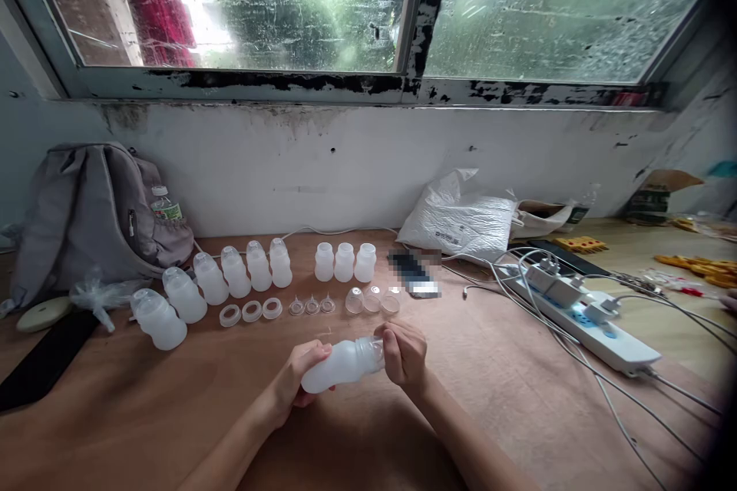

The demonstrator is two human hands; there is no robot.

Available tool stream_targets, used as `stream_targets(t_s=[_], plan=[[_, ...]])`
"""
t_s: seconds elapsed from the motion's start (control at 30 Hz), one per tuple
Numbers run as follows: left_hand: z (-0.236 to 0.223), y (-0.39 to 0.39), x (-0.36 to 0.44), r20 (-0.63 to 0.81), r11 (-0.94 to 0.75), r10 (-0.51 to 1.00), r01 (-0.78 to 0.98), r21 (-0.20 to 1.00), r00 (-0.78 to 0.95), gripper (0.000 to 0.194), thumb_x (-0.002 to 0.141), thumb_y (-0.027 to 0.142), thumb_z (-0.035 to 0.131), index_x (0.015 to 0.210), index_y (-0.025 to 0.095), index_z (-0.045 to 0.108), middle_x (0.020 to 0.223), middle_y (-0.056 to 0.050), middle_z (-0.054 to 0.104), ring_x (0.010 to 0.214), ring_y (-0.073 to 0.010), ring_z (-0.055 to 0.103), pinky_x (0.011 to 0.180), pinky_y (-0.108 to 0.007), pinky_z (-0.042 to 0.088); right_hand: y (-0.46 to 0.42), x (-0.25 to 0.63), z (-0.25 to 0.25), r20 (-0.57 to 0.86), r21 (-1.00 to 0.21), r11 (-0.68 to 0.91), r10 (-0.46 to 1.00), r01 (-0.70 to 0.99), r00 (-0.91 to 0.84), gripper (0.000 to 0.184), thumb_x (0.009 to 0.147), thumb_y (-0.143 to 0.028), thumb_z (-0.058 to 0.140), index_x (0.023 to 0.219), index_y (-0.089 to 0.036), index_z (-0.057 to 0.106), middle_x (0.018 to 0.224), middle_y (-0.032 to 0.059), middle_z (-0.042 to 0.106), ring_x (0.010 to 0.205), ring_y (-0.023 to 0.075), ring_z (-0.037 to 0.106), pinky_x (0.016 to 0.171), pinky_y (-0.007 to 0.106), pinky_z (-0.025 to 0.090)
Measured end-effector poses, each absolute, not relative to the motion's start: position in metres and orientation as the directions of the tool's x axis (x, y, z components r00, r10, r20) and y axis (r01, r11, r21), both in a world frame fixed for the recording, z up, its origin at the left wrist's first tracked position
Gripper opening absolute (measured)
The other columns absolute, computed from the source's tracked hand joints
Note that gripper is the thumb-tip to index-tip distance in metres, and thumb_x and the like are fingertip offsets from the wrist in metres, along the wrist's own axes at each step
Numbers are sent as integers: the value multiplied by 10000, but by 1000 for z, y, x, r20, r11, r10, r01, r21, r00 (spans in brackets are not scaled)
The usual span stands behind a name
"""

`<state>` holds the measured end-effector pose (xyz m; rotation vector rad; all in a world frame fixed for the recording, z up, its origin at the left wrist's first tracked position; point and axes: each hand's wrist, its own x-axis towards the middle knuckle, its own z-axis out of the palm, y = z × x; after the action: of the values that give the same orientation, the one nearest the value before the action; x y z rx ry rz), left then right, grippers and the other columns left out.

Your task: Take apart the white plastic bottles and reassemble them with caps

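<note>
A frosted white baby bottle [334, 368] lies tilted almost sideways above the table, its top end toward the right. Around its body my left hand [303, 374] is closed, thumb on top. My right hand [406, 353] is closed at the clear top end, and its fingers hide the tip. Beyond the hands lie three white collar rings [252, 311], three clear teats [312, 306] and three clear domed caps [373, 301]. Farther back stand three open frosted bottles [344, 262]. Several capped bottles [235, 272] form a slanting row on the left.
A grey backpack [97, 215] and a black flat object [49, 359] are at the left. A partly blurred phone [424, 288] and a silvery plastic bag [461, 219] lie behind. On the right, a white power strip [627, 349] trails several cables across the table [477, 414].
</note>
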<state>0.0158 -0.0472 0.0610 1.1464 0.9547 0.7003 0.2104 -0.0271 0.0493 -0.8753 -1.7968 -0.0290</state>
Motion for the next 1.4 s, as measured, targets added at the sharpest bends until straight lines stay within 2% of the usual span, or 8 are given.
stream_targets(t_s=[0.13, 0.27, 0.47, 0.6, 0.77, 1.07, 1.2, 1.4], plan=[[59, -55, 21, -119, 106, 937, 57, 993, 329, 314, 769, 478, 418, 698, 171, 421, 518, 55, 452, 353, -39, 300, 309, -163, 202, -23, 214, 52, 834, -403, 731, 541, 550, -108, 270, 806, -145, 312, 584, -181, 463, 472, 2, 428, 416, 109, 379, 448, 252, 272], [57, -61, 22, 103, -167, 967, 278, 946, 233, 242, 775, 422, 454, 763, 180, 458, 601, 33, 500, 472, -74, 446, 405, -173, 342, -22, 216, 53, 812, -440, 698, 578, 565, -82, 291, 815, -150, 316, 560, -178, 452, 461, -8, 399, 402, 101, 365, 440, 245, 262], [40, -54, 13, 591, -639, 749, 560, 527, 299, 331, 699, 341, 578, 957, 192, 435, 796, -27, 604, 623, -131, 578, 533, -217, 446, -20, 215, 49, 739, -514, 622, 671, 591, -64, 338, 833, -189, 310, 519, -173, 434, 439, -14, 394, 392, 92, 371, 437, 233, 260], [37, -45, 5, 744, -775, 536, 581, 248, 398, 394, 684, 323, 600, 1009, 188, 425, 860, -51, 624, 736, -152, 611, 603, -223, 477, -17, 211, 43, 626, -644, 507, 780, 572, 14, 382, 839, -260, 305, 477, -178, 392, 420, -29, 349, 379, 83, 340, 424, 228, 240], [45, -40, -2, 804, -815, 378, 576, 55, 459, 406, 690, 327, 605, 1035, 182, 446, 874, -61, 634, 769, -146, 618, 637, -218, 487, -10, 206, 38, 453, -785, 350, 887, 511, 89, 408, 804, -325, 341, 421, -189, 305, 406, -49, 265, 390, 73, 272, 415, 221, 205], [39, -31, -12, 793, -804, 302, 588, -87, 530, 325, 698, 255, 605, 997, 213, 484, 914, -54, 634, 714, -131, 594, 621, -243, 482, 1, 203, 28, 109, -933, 66, 989, 355, 102, 312, 713, -292, 381, 433, -208, 273, 398, -57, 252, 388, 86, 251, 396, 228, 183], [35, -30, -19, 800, -796, 348, 605, -23, 488, 378, 683, 272, 617, 1023, 205, 467, 935, -66, 617, 749, -143, 591, 646, -259, 487, 2, 209, 33, 156, -897, 47, 964, 440, 214, 331, 731, -318, 355, 429, -209, 275, 399, -41, 309, 407, 106, 315, 418, 233, 217], [34, -26, -29, 801, -750, 454, 653, 108, 389, 431, 674, 282, 628, 1052, 190, 444, 954, -80, 595, 861, -180, 582, 700, -281, 493, 4, 230, 46, 340, -700, 48, 900, 713, 274, 378, 761, -516, 387, 586, -195, 482, 462, -29, 449, 457, 129, 443, 479, 223, 273]])
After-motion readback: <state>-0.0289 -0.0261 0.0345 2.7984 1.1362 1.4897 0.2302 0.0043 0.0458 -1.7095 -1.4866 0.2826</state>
